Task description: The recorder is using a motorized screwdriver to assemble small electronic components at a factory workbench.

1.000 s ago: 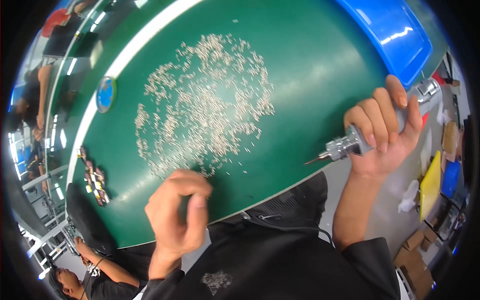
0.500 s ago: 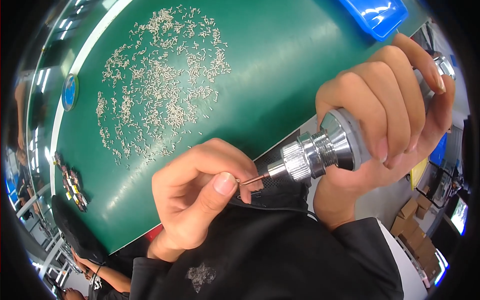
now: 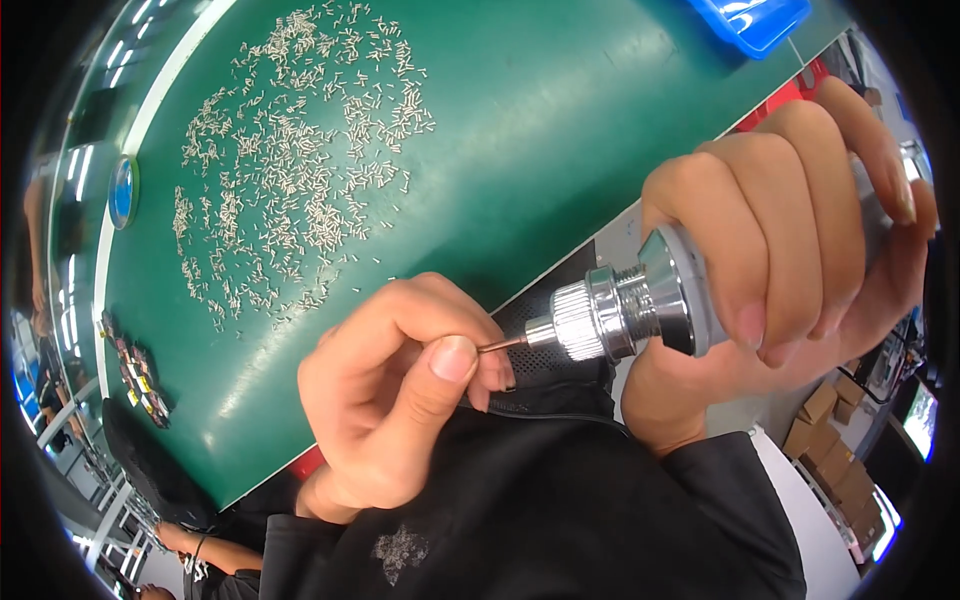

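Note:
My right hand (image 3: 770,230) wraps round a power screwdriver (image 3: 625,310) with a silver threaded nose and a knurled collar. Its thin coppery bit (image 3: 505,344) points left into the fingertips of my left hand (image 3: 385,400). There, thumb and forefinger are pinched together at the bit's end; whatever tiny piece lies between them is hidden. Beyond my hands, a great many small silvery pins or screws (image 3: 290,185) lie scattered over the green tabletop (image 3: 520,130).
A blue plastic bin (image 3: 755,25) stands at the far right of the table. By the left edge are a small round blue-and-green dish (image 3: 123,192) and a dark cluster of small parts (image 3: 137,372). Another person's arm (image 3: 215,550) shows at lower left; cardboard boxes (image 3: 830,440) are at right.
The screwdriver has shifted slightly left and its bit has come nearer level, its tip now hidden at my left fingertips. The table scene has slid a little left and up in view.

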Motion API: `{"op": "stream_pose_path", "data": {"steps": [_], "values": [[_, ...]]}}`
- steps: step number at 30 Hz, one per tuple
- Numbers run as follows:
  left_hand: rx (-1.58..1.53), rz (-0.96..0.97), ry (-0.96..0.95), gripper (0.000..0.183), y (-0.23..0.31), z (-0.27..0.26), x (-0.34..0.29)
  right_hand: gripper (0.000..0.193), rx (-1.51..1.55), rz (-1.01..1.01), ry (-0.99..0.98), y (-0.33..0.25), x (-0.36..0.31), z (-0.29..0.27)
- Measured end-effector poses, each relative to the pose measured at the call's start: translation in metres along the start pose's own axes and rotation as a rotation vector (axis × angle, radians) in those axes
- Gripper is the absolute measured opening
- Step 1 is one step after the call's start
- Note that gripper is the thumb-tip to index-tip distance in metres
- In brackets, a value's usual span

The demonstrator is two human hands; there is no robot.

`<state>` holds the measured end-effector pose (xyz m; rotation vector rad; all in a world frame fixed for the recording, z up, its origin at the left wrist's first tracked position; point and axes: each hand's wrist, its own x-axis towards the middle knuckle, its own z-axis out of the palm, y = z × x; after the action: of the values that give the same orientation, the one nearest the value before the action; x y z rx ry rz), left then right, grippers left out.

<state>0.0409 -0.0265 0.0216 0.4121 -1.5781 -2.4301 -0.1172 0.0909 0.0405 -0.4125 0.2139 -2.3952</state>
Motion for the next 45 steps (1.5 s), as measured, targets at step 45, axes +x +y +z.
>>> {"op": "stream_pose_path", "data": {"steps": [45], "values": [[1.758, 0.454, 0.452, 0.044, 0.091, -0.136, 0.337, 0.018, -0.01, -0.042, 0.181, 0.002, 0.016, -0.051]]}}
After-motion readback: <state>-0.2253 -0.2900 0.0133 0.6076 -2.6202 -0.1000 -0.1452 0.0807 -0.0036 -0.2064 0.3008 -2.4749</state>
